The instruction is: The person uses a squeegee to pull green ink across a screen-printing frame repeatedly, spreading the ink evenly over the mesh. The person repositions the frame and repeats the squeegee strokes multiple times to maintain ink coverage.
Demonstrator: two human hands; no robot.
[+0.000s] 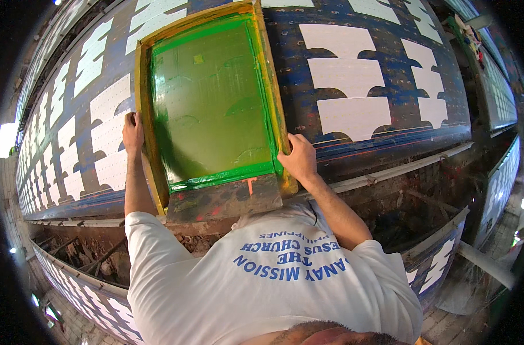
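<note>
A screen frame (142,92) with yellow-stained sides and a glossy green mesh (210,103) lies over a dark printing table (342,155). My left hand (132,129) has its fingers curled on the frame's left side. My right hand (298,158) grips its right side near the lower corner, thumb on the rim. A dark, paint-spotted strip (221,201) spans the frame's near end, below bright green paint. The mesh hides whatever lies directly beneath it. White cut pieces with curved notches (345,77) lie in rows on the table on both sides of the frame.
A metal rail (388,172) runs along the table's near edge. Other long tables with white pieces stand at the lower left (89,293) and far right (497,187). A pipe (486,264) crosses at the lower right. My white-shirted torso (267,293) fills the lower middle.
</note>
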